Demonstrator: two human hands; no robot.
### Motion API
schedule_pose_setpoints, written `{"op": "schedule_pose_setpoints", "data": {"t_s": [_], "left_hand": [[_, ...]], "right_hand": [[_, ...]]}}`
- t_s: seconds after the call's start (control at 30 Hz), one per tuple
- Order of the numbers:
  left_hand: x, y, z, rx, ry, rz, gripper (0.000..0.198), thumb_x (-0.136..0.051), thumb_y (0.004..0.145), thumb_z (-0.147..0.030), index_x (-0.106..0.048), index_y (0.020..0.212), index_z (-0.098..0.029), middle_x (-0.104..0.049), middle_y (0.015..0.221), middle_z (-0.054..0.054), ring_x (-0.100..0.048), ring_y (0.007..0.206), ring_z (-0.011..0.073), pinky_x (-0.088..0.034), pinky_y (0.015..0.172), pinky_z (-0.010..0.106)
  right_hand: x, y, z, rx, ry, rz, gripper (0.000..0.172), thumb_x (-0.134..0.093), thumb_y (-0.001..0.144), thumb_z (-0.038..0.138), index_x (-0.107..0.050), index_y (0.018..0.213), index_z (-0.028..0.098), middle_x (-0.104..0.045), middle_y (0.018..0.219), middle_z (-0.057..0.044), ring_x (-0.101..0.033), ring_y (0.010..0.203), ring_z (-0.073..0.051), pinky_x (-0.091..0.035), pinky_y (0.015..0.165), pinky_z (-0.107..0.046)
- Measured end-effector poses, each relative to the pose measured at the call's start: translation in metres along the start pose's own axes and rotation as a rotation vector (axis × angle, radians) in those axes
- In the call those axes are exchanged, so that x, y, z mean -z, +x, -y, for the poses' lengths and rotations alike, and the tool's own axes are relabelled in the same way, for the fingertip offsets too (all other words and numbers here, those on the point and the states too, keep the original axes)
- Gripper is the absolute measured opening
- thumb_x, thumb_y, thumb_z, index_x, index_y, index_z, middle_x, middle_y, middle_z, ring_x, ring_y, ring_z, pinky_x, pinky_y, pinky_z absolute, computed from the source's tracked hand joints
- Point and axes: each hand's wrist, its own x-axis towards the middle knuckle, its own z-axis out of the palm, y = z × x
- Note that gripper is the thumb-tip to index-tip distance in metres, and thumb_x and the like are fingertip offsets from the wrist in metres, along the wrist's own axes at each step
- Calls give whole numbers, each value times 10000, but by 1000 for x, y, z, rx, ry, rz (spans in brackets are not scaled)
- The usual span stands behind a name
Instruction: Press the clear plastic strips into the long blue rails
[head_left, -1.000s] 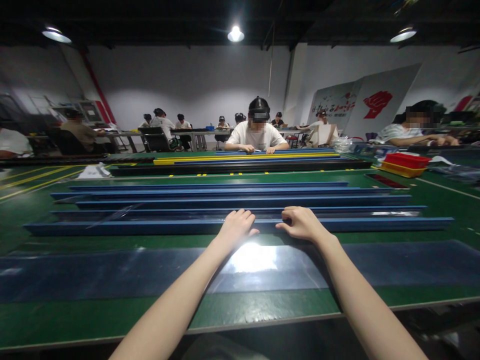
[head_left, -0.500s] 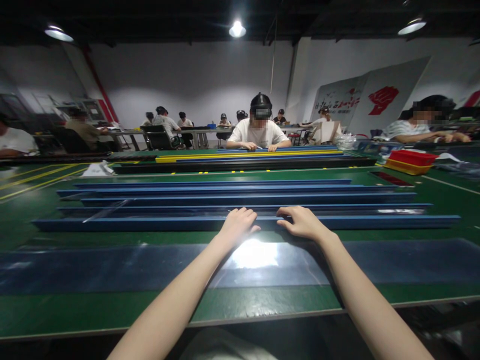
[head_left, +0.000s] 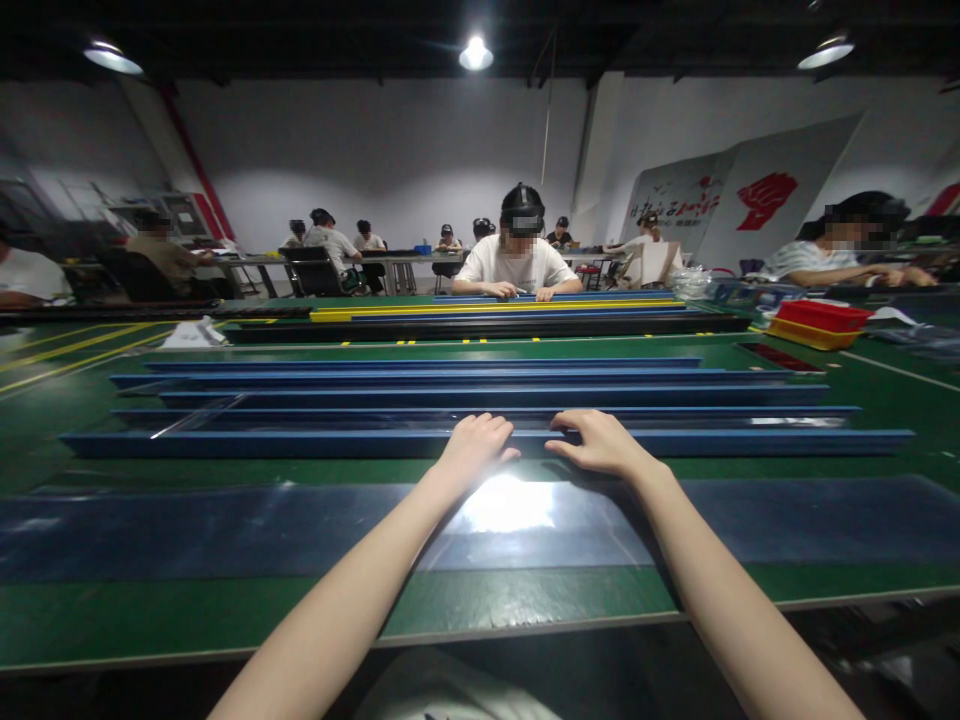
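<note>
Hands (head_left: pixel 478 443) over nearest blue rail (head_left: pixel 300 444), near middle.

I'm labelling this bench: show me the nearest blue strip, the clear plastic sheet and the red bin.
Nearest blue strip (head_left: pixel 531 444): head view, middle of front face.
Clear plastic sheet (head_left: pixel 540 538): head view, middle of surface.
Red bin (head_left: pixel 823 319): head view, front wall.

Sheet (head_left: pixel 517 540) in frt of rails (head_left: pixel 491 396)

Red fist emblem (head_left: pixel 766 200) and blurred, unreadable lettering (head_left: pixel 686 209) on pale panels (head_left: pixel 808 158)
</note>
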Motion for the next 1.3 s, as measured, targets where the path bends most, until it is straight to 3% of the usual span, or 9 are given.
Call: {"op": "schedule_pose_setpoints", "data": {"t_s": [1.3], "left_hand": [[3,2,-1,16,-16,57,227,-546,797,-392,-545,828,-167,-634,831,42,-586,805,188,-403,663,276]], "right_hand": [[-2,1,2,33,-25,3,320,-502,778,444,-619,932,189,-639,970,-68,-569,917,-200,-395,762,-263]]}}
